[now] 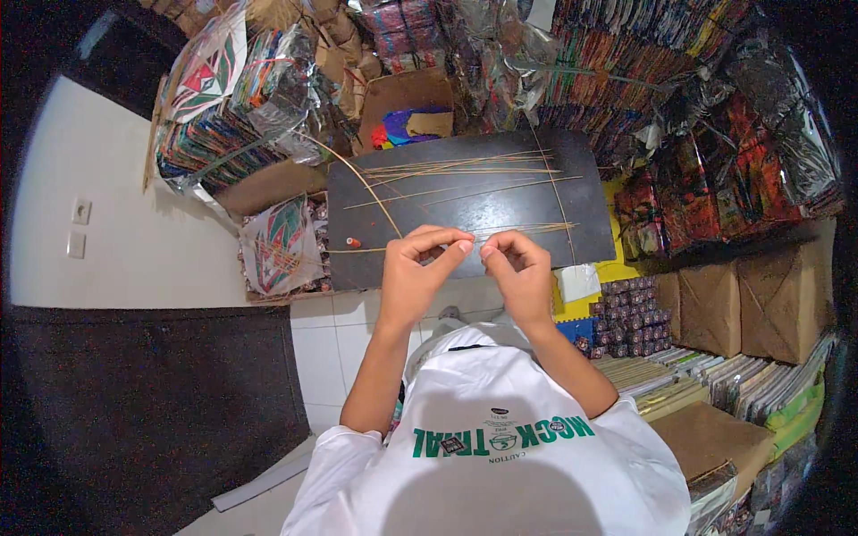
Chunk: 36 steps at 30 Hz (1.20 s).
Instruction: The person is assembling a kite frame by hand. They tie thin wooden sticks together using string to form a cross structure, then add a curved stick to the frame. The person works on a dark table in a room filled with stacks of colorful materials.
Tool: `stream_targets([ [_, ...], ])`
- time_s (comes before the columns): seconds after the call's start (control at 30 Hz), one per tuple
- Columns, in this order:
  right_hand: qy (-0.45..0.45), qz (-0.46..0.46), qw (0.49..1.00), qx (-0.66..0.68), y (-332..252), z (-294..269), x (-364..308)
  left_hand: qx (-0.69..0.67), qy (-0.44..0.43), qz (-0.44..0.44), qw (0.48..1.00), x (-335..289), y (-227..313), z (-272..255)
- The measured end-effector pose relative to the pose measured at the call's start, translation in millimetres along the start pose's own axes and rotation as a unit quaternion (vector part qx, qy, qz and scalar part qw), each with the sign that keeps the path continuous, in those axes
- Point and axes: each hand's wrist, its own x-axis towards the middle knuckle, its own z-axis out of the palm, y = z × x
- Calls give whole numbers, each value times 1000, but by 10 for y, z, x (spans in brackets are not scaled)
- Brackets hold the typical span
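Both my hands are raised over the near edge of a dark table (483,210), with fingertips almost meeting. My left hand (420,268) is closed, thumb against forefinger, at the lower end of a curved thin bamboo stick (357,174). Another thin stick runs out leftward from the same hand. My right hand (521,272) is pinched shut too; whatever lies between its fingertips is too fine to make out. Several loose thin sticks (465,168) lie across the tabletop beyond my hands. A small red-orange spool (354,242) is at the table's left side.
Left of the table stands a box with a printed kite-like sheet (281,246) on top. Stacked bundles (617,80) of colourful sheets rise behind. To the right are small stacked dark items (630,317) and brown paper parcels (742,308). A white wall (107,196) is at left.
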Motion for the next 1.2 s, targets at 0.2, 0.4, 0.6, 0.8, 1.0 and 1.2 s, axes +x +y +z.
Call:
stream_targets([
  [0.2, -8, 52, 997, 50, -41, 40, -9, 27, 9, 34, 999, -4, -17, 44],
  [0.4, -1, 59, 996, 69, -51, 63, -2, 51, 15, 69, 996, 17, -71, 61],
  [0.6, 11, 44, 997, 58, 6, 71, -6, 58, 22, 80, 995, 24, -95, 84],
  [0.8, 21, 35, 999, 21, -9, 87, -26, 76, 38, 100, 991, 26, -90, 99],
  [1.0, 21, 36, 998, 39, 27, 72, -22, 94, 30, 80, 992, 5, -33, 112],
  [1.2, 8, 9, 1000, 17, 29, 25, -16, 62, 11, 54, 997, -19, 15, 116],
])
